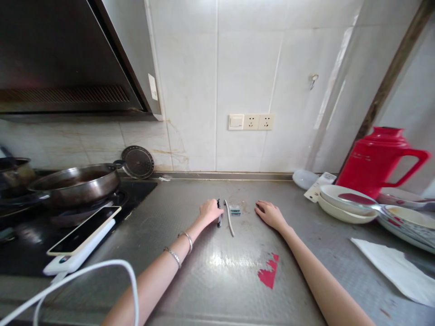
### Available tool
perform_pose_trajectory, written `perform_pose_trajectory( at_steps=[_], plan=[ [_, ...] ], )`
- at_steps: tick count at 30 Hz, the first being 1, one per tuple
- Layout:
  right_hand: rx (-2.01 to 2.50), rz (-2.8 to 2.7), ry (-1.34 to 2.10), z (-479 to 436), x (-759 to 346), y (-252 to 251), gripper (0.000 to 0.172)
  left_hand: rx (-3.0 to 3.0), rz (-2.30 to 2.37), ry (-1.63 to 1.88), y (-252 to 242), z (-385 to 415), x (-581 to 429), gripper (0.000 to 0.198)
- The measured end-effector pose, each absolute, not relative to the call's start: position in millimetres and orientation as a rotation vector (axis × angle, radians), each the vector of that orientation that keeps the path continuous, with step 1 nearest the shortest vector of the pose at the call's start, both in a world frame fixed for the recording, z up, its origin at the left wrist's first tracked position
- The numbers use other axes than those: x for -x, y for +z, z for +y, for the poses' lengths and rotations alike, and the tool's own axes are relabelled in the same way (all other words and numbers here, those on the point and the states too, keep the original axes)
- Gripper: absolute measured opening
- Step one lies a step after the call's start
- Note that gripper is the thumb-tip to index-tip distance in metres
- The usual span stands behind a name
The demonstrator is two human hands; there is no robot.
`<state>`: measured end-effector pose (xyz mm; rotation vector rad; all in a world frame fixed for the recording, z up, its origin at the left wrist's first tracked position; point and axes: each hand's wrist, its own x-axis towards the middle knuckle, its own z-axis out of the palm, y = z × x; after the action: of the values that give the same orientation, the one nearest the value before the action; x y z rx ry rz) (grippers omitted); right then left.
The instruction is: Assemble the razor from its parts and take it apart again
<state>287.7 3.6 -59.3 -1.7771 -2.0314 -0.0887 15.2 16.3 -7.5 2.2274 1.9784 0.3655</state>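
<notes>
A steel counter [210, 290] seen from above, both bare forearms reaching away from the viewer. Nearest, at the left, a white cable [131, 276] loops past a phone [84, 230] lying on a white pack at the edge of the stove; a red mark [269, 274] sits on the counter between the arms, and a paper sheet [394, 267] lies at the right. Farther out, the left hand [210, 211], its wrist wearing bracelets [185, 237], rests with fingers curled, fingertips touching a black stick [219, 216]; whether they pinch it cannot be told. The stick lies just right of that hand, its long axis pointing away from the viewer. Just beside it, a pale strip [230, 219] lies nearly parallel, and small dark pieces [234, 210] sit by its far end. The right hand [270, 214] lies flat, palm down, holding nothing, apart from the left, with all three things between them. The left hand is the nearer to them; the right is a little way off from the pieces. Beyond, a pan [76, 183] sits on the stove at left, stacked plates [343, 203] and a red flask [377, 158] stand at right, and a wall socket [251, 122] is on the tiles.
</notes>
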Motion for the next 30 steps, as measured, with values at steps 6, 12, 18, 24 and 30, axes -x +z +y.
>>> perform_pose_trajectory(
  at_steps=[6, 12, 18, 24, 30],
  plan=[
    [1.821, -2.027, -0.081, 2.4, -285.8, -57.4, 0.040, -1.782, 1.689, 0.643, -12.0, 21.5, -4.4, 0.019],
    [1.875, -2.028, -0.094, 1.7, -284.5, -55.0, 0.042, -1.468, 1.333, 0.644, -3.5, 16.0, 15.8, 0.020],
    [1.869, -2.025, -0.097, 1.5, -284.9, -53.9, 0.040, -0.819, 1.085, 0.742, -2.6, 14.7, 29.0, 0.016],
    [1.849, -2.028, -0.104, 2.8, -286.7, -55.6, 0.040, -0.697, 1.060, 0.699, -0.4, 24.2, 36.1, 0.016],
    [1.845, -2.030, -0.112, 3.3, -287.1, -56.6, 0.041, -0.632, 1.070, 0.699, 2.2, 26.0, 39.3, 0.008]
  ],
)
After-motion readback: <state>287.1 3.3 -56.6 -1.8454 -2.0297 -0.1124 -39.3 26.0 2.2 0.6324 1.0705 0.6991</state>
